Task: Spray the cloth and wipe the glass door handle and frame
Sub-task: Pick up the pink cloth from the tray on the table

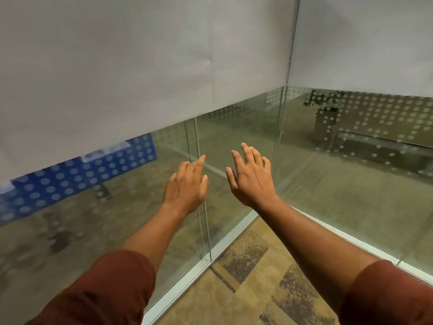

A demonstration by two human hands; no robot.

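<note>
Both of my arms reach forward toward a corner of glass walls. My left hand (187,184) is empty, fingers loosely spread, right by the vertical seam (206,219) between two glass panels. My right hand (250,177) is empty too, fingers apart, held in front of the glass a little to the right. The upper half of the glass (105,78) is frosted white; the lower half is clear. A metal frame rail (225,245) runs along the bottom of the glass. No cloth, spray bottle or door handle is in view.
Patterned brown carpet (257,277) covers the floor on my side. A second glass wall (363,184) with a dot pattern runs off to the right. Behind the glass stand a potted plant (325,109), a low bench and a blue dotted panel (82,174).
</note>
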